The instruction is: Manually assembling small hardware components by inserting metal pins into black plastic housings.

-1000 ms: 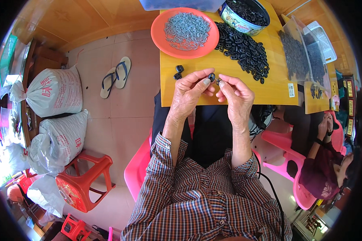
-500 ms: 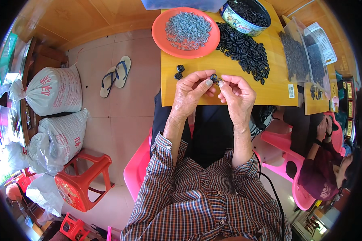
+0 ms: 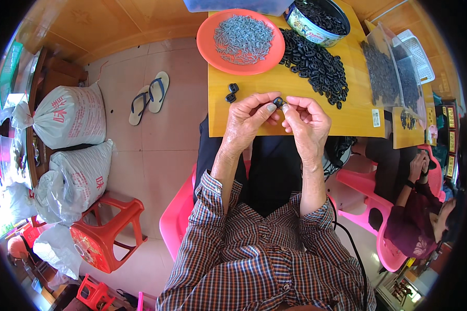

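Observation:
My left hand point(image 3: 250, 115) and my right hand point(image 3: 307, 124) meet just above the near edge of the yellow table. Between the fingertips is a small black cord lock point(image 3: 278, 101) with a round hole. The left thumb and fingers pinch it from one side. From the other side the right thumb and finger press against it; any smaller part there is hidden. Two more black cord locks point(image 3: 231, 92) lie to the left of my hands. Beyond them an orange plate point(image 3: 206, 49) carries a heap of small grey metal springs point(image 3: 244, 37).
A pile of black cord lock pieces point(image 3: 316, 67) spreads right of the plate. Behind it stands a round tin point(image 3: 311, 32) full of black parts. Clear plastic bins point(image 3: 384, 72) hold more at the right. Another person point(image 3: 415, 217) sits on a pink chair there. White sacks point(image 3: 70, 116) and a red stool point(image 3: 109, 228) stand left.
The black cord lock has turned slightly between my fingertips, so its hole shows more clearly. Both hands stay almost in place.

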The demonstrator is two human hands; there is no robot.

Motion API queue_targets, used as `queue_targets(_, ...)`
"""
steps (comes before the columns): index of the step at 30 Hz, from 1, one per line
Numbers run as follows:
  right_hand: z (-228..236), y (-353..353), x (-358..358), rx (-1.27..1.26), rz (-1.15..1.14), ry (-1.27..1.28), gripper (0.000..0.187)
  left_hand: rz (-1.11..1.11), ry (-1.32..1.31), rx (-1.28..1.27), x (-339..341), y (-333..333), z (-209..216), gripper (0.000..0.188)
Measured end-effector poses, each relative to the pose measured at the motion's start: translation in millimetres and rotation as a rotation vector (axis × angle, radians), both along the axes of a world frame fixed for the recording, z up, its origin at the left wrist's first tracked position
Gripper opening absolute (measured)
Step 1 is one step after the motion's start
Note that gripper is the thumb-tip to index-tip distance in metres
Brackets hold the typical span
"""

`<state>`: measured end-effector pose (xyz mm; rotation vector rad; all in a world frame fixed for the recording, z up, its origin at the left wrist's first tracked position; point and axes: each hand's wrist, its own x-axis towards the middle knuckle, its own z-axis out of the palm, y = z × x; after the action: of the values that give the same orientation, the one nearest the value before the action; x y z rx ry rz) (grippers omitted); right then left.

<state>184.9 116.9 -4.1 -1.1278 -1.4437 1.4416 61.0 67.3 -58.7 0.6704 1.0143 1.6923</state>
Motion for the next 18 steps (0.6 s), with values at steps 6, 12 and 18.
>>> queue_targets(6,-1,0,0,-0.001,0.003,0.011,0.016,-0.003,0.005,0.021,-1,0,0,0.023)
queue_targets(12,-4,2,2,-0.018,0.032,0.042,0.016,-0.024,-0.009,0.027,-2,0,-2,0.023)
queue_targets(18,-13,9,10,-0.097,0.100,0.149,0.016,-0.032,-0.051,0.060,-2,-1,-6,0.023)
